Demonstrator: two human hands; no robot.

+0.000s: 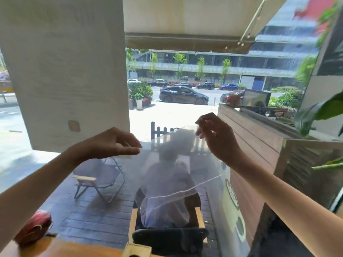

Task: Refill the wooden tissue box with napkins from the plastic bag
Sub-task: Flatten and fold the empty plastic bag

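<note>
Left hand and right hand pinch the plastic bag taut.

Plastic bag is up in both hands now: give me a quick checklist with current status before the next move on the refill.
1. Left hand pinches the top edge of the plastic bag: ok.
2. Right hand pinches the bag's other top corner: ok.
3. Bag held up clear of the table: ok.
4. Napkins left inside the bag: not ok; it is see-through and none show.
5. Wooden box within reach, right below the bag at the frame's bottom edge: ok.
6. Box filled or lid state: cannot tell, only its top rim shows.
</note>
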